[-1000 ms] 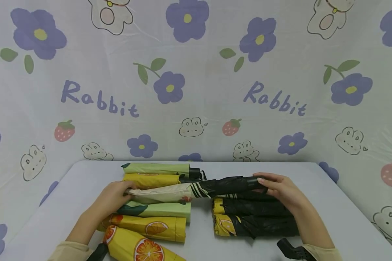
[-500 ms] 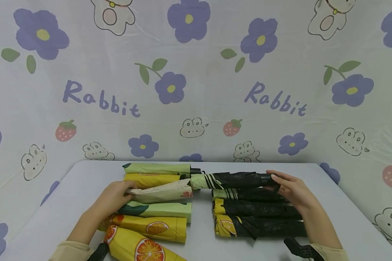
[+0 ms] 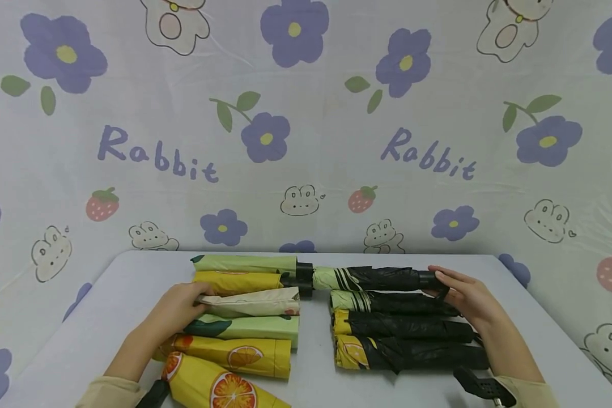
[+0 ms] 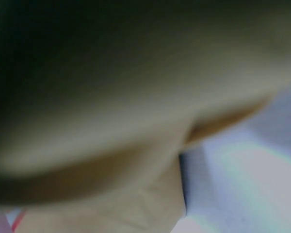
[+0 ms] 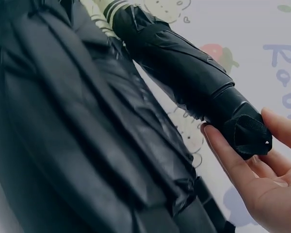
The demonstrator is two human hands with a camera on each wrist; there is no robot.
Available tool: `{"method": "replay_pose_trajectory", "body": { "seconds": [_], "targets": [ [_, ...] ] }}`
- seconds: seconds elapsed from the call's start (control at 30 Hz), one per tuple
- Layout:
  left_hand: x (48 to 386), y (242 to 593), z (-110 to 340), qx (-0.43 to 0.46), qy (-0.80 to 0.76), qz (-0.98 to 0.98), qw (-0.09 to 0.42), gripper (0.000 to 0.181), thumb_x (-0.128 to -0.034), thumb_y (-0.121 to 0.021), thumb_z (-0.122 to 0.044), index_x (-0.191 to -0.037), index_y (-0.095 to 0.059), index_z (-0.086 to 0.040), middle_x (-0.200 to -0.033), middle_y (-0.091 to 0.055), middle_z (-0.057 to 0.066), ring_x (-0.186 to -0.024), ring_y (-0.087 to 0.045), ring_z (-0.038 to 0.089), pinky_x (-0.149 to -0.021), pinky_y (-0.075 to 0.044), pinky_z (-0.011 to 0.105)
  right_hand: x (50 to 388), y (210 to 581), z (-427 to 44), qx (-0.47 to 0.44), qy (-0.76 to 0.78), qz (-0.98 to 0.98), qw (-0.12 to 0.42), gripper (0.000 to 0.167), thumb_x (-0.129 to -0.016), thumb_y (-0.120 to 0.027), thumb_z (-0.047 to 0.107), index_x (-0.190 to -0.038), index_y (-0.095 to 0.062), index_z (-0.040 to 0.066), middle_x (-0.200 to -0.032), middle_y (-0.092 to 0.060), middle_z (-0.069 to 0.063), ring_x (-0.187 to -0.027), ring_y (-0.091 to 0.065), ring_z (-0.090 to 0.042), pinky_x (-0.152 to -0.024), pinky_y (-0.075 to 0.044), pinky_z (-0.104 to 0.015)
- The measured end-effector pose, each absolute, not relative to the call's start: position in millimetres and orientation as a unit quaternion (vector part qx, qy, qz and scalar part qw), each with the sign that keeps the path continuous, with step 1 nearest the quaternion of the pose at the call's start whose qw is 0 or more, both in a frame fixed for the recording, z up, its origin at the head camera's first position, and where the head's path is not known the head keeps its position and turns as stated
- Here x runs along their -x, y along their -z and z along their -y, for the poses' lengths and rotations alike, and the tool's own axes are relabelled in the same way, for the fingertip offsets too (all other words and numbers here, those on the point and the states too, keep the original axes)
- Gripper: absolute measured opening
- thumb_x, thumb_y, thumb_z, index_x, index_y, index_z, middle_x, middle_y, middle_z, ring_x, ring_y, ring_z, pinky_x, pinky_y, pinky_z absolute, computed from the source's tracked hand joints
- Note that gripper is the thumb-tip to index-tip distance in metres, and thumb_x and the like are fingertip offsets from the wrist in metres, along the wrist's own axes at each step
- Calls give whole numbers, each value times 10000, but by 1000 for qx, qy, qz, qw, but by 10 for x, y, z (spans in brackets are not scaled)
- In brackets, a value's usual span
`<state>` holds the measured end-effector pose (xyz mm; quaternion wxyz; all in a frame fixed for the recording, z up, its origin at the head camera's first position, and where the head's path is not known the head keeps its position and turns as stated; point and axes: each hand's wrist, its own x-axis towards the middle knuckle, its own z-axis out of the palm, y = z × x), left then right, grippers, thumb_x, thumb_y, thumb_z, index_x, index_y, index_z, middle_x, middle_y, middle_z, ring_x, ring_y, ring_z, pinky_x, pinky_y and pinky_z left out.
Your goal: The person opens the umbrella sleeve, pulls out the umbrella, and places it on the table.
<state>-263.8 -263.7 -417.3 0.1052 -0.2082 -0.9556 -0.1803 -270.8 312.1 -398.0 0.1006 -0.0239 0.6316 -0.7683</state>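
Note:
My left hand (image 3: 181,309) pinches the closed left end of a cream umbrella sleeve (image 3: 257,302), which lies limp across the row of sleeves. In my right hand (image 3: 466,292) is the black handle end of a folded umbrella (image 3: 379,279), held between thumb and fingers; its left end is pale green with dark stripes. The umbrella lies to the right of the sleeve, apart from it. Up close in the right wrist view, the handle (image 5: 228,104) and its strap (image 5: 250,133) sit at the fingertips. Blurred sleeve cloth fills much of the left wrist view.
Green (image 3: 255,328) and yellow sleeves (image 3: 239,356) lie stacked front left. Behind are sleeved green (image 3: 250,263) and yellow umbrellas (image 3: 234,282), black handles pointing right. Several folded black umbrellas (image 3: 413,326) lie front right on the white table (image 3: 316,368).
My right hand has moved right with the umbrella, whose striped end has come out of the cream sleeve. The sleeve has sunk flatter, and my left hand has stayed in place.

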Motion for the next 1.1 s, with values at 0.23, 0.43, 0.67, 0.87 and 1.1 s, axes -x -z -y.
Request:
{"method": "replay_pose_trajectory", "body": {
  "seconds": [0.23, 0.43, 0.67, 0.87, 1.1],
  "targets": [
    [2646, 4176, 2638, 207, 181, 956, 106, 159, -837, -714, -35, -954, -698, -142, -939, -730, 26, -877, -687, 234, -746, -557, 409, 2732, 4034, -3236, 0, 773, -626, 107, 251, -1009, -532, 150, -1063, -755, 251, -1051, -678, 156, -925, -714, -82, -842, -550, -191],
    [2649, 4181, 2642, 212, 182, 954, 106, 169, -831, -714, -29, -960, -699, -137, -940, -731, 32, -871, -689, 235, -733, -558, 399, 2769, 4066, -3329, -11, 741, -662, 109, 229, -1003, -552, 192, -1139, -725, 254, -1054, -661, 195, -942, -703, -63, -840, -526, -169],
    [2646, 4166, 2640, 213, 182, 954, 106, 156, -832, -719, -34, -943, -697, -141, -922, -728, 22, -856, -683, 219, -729, -552, 393, 2821, 4075, -3380, 9, 690, -717, 102, 360, -1000, -558, 275, -1333, -603, 146, -1081, -610, 190, -960, -703, -55, -859, -528, -166],
    [2638, 4152, 2633, 206, 188, 956, 94, 157, -837, -712, -28, -946, -692, -139, -928, -727, 20, -864, -681, 216, -740, -553, 395, 2870, 4098, -3422, 47, 619, -778, 100, 504, -1019, -506, 343, -1451, -459, 89, -1198, -533, 223, -1047, -579, 98, -1126, -375, -451],
    [2637, 4169, 2635, 207, 186, 955, 98, 157, -833, -715, -30, -941, -694, -140, -920, -728, 18, -855, -681, 209, -735, -552, 393, 2915, 4148, -3442, 46, 594, -796, 108, 572, -1024, -491, 356, -1465, -407, 3, -1293, -554, 122, -1013, -572, 91, -1149, -195, -636]
  ]
}}
